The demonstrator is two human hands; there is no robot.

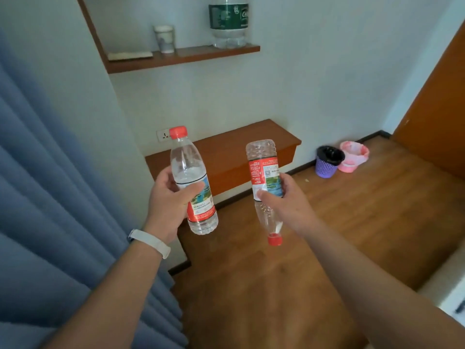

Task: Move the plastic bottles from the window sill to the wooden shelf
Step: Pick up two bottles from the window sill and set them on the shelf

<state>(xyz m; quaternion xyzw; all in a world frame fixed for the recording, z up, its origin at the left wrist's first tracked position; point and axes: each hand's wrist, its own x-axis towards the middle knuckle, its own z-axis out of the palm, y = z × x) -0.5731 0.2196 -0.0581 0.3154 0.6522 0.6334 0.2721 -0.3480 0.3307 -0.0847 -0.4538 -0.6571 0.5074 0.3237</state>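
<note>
My left hand (169,197) grips a clear plastic bottle (190,172) with a red cap and red label, held upright and tilted slightly left. My right hand (284,197) grips a second clear bottle (264,172) of the same kind, held upside down with its red cap pointing at the floor. Both are held in the air in front of a low wooden shelf (226,152) fixed to the white wall. A higher wooden shelf (181,59) runs along the wall above. The window sill is out of view.
On the upper shelf stand a large clear jug with a green label (228,21), a paper cup (164,39) and a flat pale item (129,55). Blue curtain (50,172) hangs at left. A purple basket (328,161) and pink bin (352,156) sit on the wood floor.
</note>
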